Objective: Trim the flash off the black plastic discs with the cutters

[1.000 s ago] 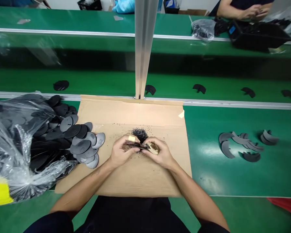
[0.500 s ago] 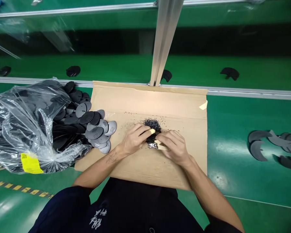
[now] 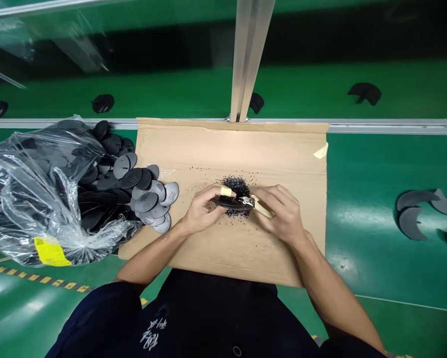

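Observation:
My left hand (image 3: 205, 208), with yellow tape round one finger, pinches a dark oval plastic part (image 3: 227, 202) seen nearly edge-on. Closed round the pale yellow handles of a pair of nippers (image 3: 247, 201) is my right hand (image 3: 279, 211); the metal jaws meet the part's right end. Below both hands lies a heap of small black clippings (image 3: 238, 187) on a cardboard sheet (image 3: 216, 256). Left of the hands, grey and black oval parts (image 3: 147, 201) are piled on the cardboard's edge, spilling from a clear plastic bag (image 3: 29, 199).
A metal post (image 3: 251, 59) rises behind the cardboard from a metal rail (image 3: 391, 127). Beyond the rail, black parts (image 3: 364, 93) sit spaced out on a green surface. Curved grey pieces (image 3: 412, 222) lie on the green table at right. The bag bears a yellow label (image 3: 52, 251).
My left hand has turned the part so it shows edge-on. The nippers have swung so their jaws point left at the part, and my right hand has shifted slightly right.

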Tool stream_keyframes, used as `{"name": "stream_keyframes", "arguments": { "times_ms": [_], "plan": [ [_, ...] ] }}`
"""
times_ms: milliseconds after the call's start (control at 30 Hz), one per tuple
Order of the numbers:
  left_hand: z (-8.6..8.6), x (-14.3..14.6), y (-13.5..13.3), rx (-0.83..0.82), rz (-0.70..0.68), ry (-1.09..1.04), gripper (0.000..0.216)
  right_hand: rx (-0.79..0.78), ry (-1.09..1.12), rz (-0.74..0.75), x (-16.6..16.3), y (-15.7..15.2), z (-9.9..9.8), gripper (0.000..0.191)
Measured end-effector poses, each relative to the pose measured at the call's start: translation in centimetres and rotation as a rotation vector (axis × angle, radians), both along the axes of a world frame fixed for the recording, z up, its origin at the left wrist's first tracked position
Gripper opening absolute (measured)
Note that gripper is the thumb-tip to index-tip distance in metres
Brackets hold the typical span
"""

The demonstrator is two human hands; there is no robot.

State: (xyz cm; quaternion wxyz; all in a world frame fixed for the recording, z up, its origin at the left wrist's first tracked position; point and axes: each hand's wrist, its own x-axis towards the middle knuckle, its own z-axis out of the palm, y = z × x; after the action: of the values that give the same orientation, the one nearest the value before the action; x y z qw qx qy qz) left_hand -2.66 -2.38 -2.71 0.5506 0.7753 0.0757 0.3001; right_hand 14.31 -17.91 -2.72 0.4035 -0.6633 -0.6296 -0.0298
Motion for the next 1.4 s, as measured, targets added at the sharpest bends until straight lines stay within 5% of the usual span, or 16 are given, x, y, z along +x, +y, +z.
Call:
{"name": "stream_keyframes", "arguments": {
  "times_ms": [1133, 1400],
  "plan": [
    [-0.24, 0.14, -0.38, 0.097, 0.003, -0.055, 0.020, -0.040, -0.112, 0.010, 0.36, -0.51, 0.81, 0.022],
    [0.02, 0.10, -0.26, 0.109, -0.018, -0.062, 0.020, -0.066, 0.094, 0.089, 0.23, -0.53, 0.74, 0.019]
  ]
}}
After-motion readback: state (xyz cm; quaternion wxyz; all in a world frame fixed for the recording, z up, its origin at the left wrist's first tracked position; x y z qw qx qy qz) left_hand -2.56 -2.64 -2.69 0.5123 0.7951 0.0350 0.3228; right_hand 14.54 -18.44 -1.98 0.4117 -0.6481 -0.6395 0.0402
